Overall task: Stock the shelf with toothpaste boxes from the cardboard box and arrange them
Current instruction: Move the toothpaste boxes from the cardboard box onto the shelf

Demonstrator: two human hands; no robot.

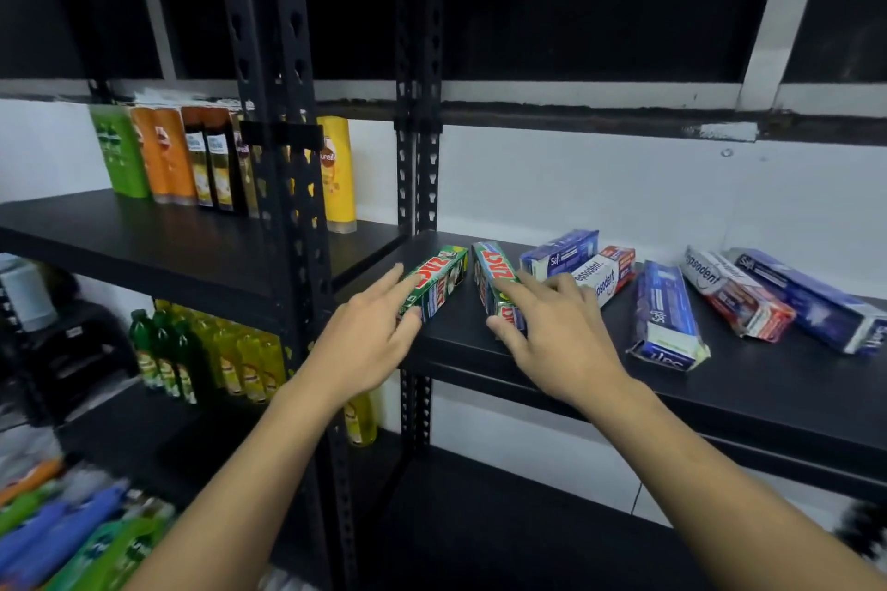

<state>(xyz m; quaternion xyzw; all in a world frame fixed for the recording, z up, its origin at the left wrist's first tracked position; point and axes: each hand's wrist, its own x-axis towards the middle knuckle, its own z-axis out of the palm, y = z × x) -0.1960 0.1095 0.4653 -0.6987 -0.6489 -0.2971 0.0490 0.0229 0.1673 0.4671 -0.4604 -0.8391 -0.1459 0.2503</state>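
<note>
The left hand [369,341] lies on the left green box [444,276]. Its fingers are almost straight along the top and the thumb is against the near end, so it presses and does not wrap. The right hand [557,336] has hold of the right green box [489,264], w/ index finger along the top, thumb on the left side and the other fingers bent over the right side. Both green boxes lie flat at the left end of the black shelf [768,384], near its front edge. Their long sides are approx. parallel, w/ a narrow gap btw. them.

Further right on the same shelf 5 more toothpaste boxes lie flat, not in a row. The 1st blue box [559,252] is just behind the right hand, and the 1st white-red box [607,274] lies close at its right side. I cannot tell if they touch. The 2nd blue box [667,317] points one end to the front edge. The 2nd white-red box [737,295] and the 3rd blue box [811,302] lie side by side at an angle, at the far right.

Left of the black post [283,187], the next shelf carries standing bottles [192,158] in green, orange, dark and yellow. One level below stand green and yellow bottles [211,350]. Behind everything is a white wall [576,187].
</note>
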